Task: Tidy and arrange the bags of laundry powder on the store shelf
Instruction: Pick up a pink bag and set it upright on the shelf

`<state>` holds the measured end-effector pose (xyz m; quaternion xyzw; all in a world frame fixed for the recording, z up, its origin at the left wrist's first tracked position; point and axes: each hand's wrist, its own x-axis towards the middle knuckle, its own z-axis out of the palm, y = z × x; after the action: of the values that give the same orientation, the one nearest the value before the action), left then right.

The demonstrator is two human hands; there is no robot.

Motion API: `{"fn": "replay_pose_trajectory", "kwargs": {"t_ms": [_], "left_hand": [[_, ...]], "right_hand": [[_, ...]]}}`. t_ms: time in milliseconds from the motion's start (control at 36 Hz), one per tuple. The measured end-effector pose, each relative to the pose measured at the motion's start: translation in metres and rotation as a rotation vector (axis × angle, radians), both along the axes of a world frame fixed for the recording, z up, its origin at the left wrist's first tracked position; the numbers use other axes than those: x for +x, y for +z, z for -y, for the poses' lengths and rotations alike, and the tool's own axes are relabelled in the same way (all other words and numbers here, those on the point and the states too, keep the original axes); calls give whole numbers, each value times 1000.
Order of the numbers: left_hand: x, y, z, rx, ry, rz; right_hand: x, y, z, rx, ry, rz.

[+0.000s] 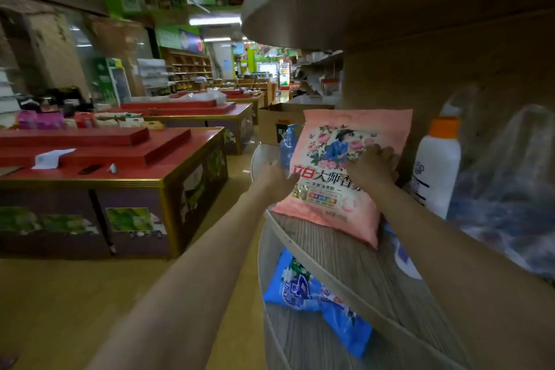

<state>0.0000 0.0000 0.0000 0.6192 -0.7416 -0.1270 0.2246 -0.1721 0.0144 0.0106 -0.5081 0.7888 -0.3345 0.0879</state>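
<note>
A plump, glossy pink plastic bag of laundry powder (pixel 345 171), pillow-shaped and printed with roses, a figure in blue and bold red and black lettering, is held upright on the grey wood-grain shelf board (pixel 354 252) of a curved store shelf, its lower edge resting on the board near the rounded front rim. The bag is grasped from both sides: the left hand (pixel 274 179) is pressed against its left edge with the thumb laid over the printed face, and the right hand (pixel 372 164) is curled over its right side, the fingers bent across the picture. Just behind the pink bag, on its left, a crinkled blue plastic bag (pixel 287 144) is partly seen (most of it is hidden). On the tier below, a second blue and white bag of laundry powder (pixel 315 300) is laid flat and slanted, its film shiny and wrinkled. To the right of the pink bag a smooth white plastic bottle with an orange cap (pixel 437 165) is stood upright, and beside it soft, blurred packages (pixel 507 189) are seen. A brown cardboard box (pixel 277 122) is placed beyond the shelf, and long red-topped display tables with gold trim (pixel 120 165) are ranged across the aisle to the left.
</note>
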Motion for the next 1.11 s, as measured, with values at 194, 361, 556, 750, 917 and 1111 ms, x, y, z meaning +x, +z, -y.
{"fn": "replay_pose_trajectory", "kwargs": {"t_ms": [194, 361, 556, 750, 917, 1111], "left_hand": [[-18, -23, 13, 158, -42, -147], [-23, -27, 28, 225, -14, -184], [-15, -23, 37, 234, -44, -268], [16, -14, 23, 183, 81, -419], [62, -7, 14, 125, 194, -646], [160, -10, -3, 40, 398, -897]], "right_hand": [[-8, -22, 13, -57, -187, 413], [-12, -37, 22, -113, -254, 661], [-15, -33, 27, -207, -182, 841], [37, -8, 26, -325, 22, 730], [98, 35, 22, -447, 362, 596], [176, 44, 17, -453, 593, 594]]}}
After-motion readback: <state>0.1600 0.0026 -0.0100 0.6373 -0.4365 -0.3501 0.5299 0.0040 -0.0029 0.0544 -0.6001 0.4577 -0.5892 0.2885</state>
